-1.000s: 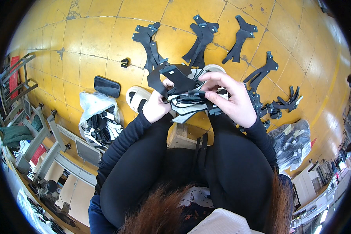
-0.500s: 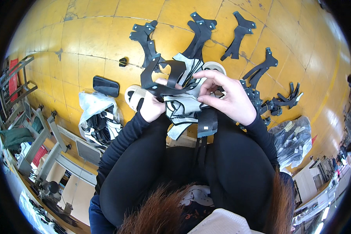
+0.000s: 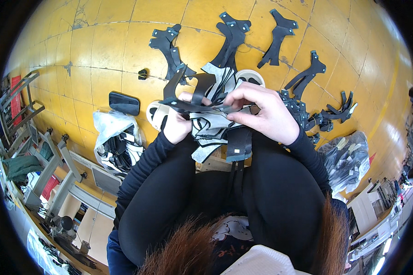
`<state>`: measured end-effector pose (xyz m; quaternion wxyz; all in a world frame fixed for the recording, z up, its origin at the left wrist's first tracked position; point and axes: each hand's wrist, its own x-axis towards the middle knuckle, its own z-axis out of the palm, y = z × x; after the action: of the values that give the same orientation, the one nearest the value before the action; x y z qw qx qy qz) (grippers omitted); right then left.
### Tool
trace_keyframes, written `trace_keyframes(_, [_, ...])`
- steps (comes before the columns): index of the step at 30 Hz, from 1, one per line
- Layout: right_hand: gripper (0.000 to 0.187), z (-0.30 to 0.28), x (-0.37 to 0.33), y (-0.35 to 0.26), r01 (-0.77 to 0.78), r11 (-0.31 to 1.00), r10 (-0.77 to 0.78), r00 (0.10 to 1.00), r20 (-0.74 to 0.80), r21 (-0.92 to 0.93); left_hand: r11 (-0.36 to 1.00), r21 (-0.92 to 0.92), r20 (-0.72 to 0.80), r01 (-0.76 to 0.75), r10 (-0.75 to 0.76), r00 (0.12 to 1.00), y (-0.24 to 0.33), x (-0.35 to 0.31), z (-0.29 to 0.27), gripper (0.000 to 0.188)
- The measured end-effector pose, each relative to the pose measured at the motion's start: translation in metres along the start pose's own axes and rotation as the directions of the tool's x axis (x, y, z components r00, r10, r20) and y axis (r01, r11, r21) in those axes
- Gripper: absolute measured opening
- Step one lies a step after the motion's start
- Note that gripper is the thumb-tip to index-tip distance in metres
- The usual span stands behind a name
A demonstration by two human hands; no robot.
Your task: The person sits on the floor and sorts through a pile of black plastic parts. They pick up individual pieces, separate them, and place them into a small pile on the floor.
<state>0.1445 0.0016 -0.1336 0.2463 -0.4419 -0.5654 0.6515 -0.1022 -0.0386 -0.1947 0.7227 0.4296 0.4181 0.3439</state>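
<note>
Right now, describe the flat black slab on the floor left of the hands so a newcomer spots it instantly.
Start at the yellow tiled floor, then go to the white plastic bag left of the left hand. Just above it lies the slab: a plain dark rounded rectangle, unlike the branching black cut pieces nearby.

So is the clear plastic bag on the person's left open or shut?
Open: the clear plastic bag gapes at its mouth, and black and white cut pieces show spilling from it onto the yellow floor.

Left hand's [image 3: 176, 126] fingertips hidden behind bundle of cut black and grey pieces [image 3: 213, 114]. Pale sandals [image 3: 250, 75] at twelve o'clock mostly covered by that bundle. Contents of clear bag [image 3: 351, 160] at three o'clock too blurred to tell.
</note>
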Motion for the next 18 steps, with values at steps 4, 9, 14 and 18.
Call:
trace_keyframes(4, [0.018, -0.001, -0.001, -0.001, 0.15, 0.979, -0.155, 0.987, -0.029, -0.14, 0.96, 0.146, 0.081, -0.241, 0.231, 0.97, -0.003, 0.006, -0.003, 0.04])
trace_keyframes(9, [0.014, -0.003, 0.001, 0.008, 0.264, 0.952, -0.256, 0.964, 0.067, -0.158, 0.799, 0.411, 0.196, -0.439, 0.392, 0.899, 0.0, 0.013, -0.008, 0.041])
trace_keyframes(14, [0.017, -0.001, -0.003, 0.003, 0.159, 0.984, -0.154, 0.986, 0.063, -0.082, 0.741, 0.517, 0.257, -0.43, 0.345, 0.903, -0.003, 0.008, -0.014, 0.049])
trace_keyframes(18, [0.019, 0.0, -0.003, 0.006, 0.16, 0.984, -0.156, 0.986, 0.054, -0.072, 0.726, 0.555, 0.266, -0.406, 0.308, 0.914, -0.001, 0.006, -0.009, 0.051])
